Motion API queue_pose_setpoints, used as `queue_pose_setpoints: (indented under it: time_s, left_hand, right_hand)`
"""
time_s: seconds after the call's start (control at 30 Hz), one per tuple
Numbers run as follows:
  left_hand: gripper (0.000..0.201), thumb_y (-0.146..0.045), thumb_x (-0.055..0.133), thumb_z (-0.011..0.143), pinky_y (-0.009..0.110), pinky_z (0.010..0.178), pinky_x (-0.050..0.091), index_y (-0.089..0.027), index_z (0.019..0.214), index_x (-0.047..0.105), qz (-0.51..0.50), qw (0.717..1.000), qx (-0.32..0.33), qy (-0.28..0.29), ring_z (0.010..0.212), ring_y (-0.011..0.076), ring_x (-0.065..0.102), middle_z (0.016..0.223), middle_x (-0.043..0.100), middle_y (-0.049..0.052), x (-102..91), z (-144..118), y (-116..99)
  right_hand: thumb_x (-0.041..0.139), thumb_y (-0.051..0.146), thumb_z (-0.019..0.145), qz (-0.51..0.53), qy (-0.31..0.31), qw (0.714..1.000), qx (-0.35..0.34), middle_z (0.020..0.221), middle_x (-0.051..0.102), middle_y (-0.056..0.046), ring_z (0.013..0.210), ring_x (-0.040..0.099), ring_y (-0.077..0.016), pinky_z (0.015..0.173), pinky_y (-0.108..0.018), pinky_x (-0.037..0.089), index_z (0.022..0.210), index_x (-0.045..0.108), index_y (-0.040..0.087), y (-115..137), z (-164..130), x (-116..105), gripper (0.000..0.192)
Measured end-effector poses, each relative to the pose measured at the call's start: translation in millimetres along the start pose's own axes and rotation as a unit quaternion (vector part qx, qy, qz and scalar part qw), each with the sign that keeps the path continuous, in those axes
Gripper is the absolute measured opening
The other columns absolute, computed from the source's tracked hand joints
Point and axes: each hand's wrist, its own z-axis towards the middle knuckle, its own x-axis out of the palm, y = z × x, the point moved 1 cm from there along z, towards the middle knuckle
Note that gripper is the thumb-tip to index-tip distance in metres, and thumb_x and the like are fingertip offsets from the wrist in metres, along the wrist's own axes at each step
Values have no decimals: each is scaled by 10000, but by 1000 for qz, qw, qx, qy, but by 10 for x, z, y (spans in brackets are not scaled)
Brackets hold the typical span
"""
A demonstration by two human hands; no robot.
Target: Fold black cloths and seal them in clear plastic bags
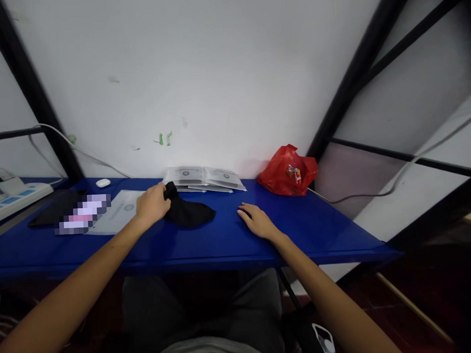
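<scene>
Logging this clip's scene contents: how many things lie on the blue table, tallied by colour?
Black: 2, the cloth in the left hand, the flat dark item
White: 4, earbud case, paper sheet, booklets, power strip
Red: 1, plastic bag
Total: 7

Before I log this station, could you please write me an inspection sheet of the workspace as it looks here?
Surface: blue table set against a white wall, bare at its right end.
Job's things: black cloth lying crumpled mid-table.
Clutter: red plastic bag at the back right; stack of papers by the wall; printed sheet; dark flat item; small white case; power strip at the left edge.
Hands: left hand grips the cloth's left end; right hand rests flat on the table, apart from the cloth.
Cables: white cable along the wall; grey cable on the right.
Surroundings: black metal frame.
</scene>
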Motion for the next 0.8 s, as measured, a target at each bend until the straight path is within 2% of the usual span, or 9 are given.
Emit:
queue_pose_setpoints:
  time_s: [0.1,0.17,0.3,0.33,0.4,0.5,0.63,0.7,0.8]
  left_hand:
    - [260,-145,452,794,379,697,459,-155,1041,533,36,997,66,-27,907,280,610,1031,615,138,-37,-80,-269]
    - [271,-129,443,812,372,716,457,-132,1070,525,50,992,115,-27,946,279,594,1051,598,147,-18,-155,-468]
    - [326,-355,467,870,353,787,451,-158,1121,529,-12,962,260,79,989,252,564,1096,588,103,91,-316,-720]
    - [363,-407,452,879,349,821,442,-172,1146,523,-40,951,293,95,1007,240,552,1118,584,88,115,-348,-731]
    - [367,-427,409,904,335,883,413,-202,1172,520,-86,935,333,90,1044,215,523,1157,574,60,148,-386,-693]
    - [307,-354,365,931,318,924,381,-213,1119,562,-119,940,319,38,1048,189,504,1148,575,42,181,-374,-543]
    - [294,-296,375,919,339,914,390,-197,1094,589,-117,958,261,-5,1008,194,507,1089,583,51,275,-314,-352]
    - [294,-289,385,914,352,911,397,-191,1093,598,-107,961,254,-10,989,197,510,1073,583,58,347,-313,-309]
    - [293,-285,406,910,362,891,413,-177,1082,618,-88,955,282,5,976,208,506,1059,583,78,448,-367,-305]
  right_hand:
    - [386,403,923,-10,8,1000,-4,1285,556,-159,1231,483,-257,1053,-427,350,1185,596,124,45,-5,-4,437]
    - [385,402,923,-7,9,1000,-1,1294,549,-155,1235,480,-257,1054,-433,348,1191,591,132,52,-8,-3,433]
    - [387,398,922,2,8,1000,1,1295,549,-154,1242,473,-256,1057,-438,345,1190,591,135,21,-12,17,427]
    - [387,394,921,4,7,1000,0,1292,551,-156,1241,474,-257,1057,-440,345,1187,592,133,12,-12,21,425]
    - [392,388,919,9,2,1000,-2,1283,558,-158,1235,479,-262,1052,-450,350,1181,595,133,8,-12,22,418]
    - [410,386,912,26,-22,999,-6,1289,552,-158,1230,483,-260,1047,-453,359,1187,588,135,79,-17,-14,413]
    - [416,388,911,74,-35,995,-54,1330,521,-123,1252,459,-242,1061,-446,348,1221,569,179,398,-37,-90,404]
    - [410,390,915,93,-26,991,-97,1359,496,-96,1267,442,-230,1063,-450,345,1242,555,222,603,-44,-106,395]
    - [421,384,916,95,-10,984,-153,1378,476,-101,1280,426,-230,1058,-449,345,1237,566,231,824,-40,-79,384]
